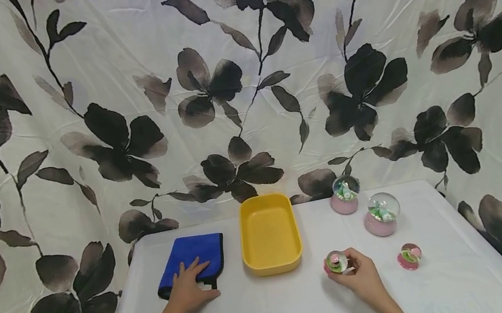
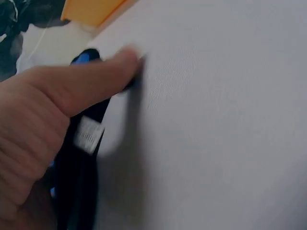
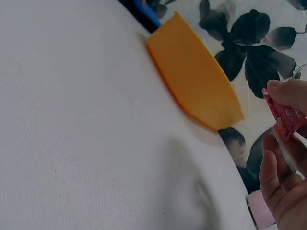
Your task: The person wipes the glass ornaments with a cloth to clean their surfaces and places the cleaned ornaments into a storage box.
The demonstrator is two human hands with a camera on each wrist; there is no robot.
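Observation:
My left hand (image 1: 187, 290) lies with spread fingers on a folded blue cloth (image 1: 196, 247) with black edging, at the left of the table. In the left wrist view the thumb (image 2: 103, 81) stretches past the black edge, near a small white tag (image 2: 89, 135). My right hand (image 1: 367, 276) pinches a small snow globe (image 1: 335, 263) above the table, right of the yellow tray (image 1: 275, 270). The right wrist view shows its red base (image 3: 287, 117) with lettering, between thumb and fingers; the dome is mostly hidden there.
Two larger snow globes with pink bases, one (image 1: 345, 203) at the back edge and one (image 1: 381, 222) nearer, stand on the right. Another small snow globe (image 1: 409, 257) sits right of my right hand. A floral curtain (image 1: 241, 97) hangs behind the white table (image 1: 277, 312).

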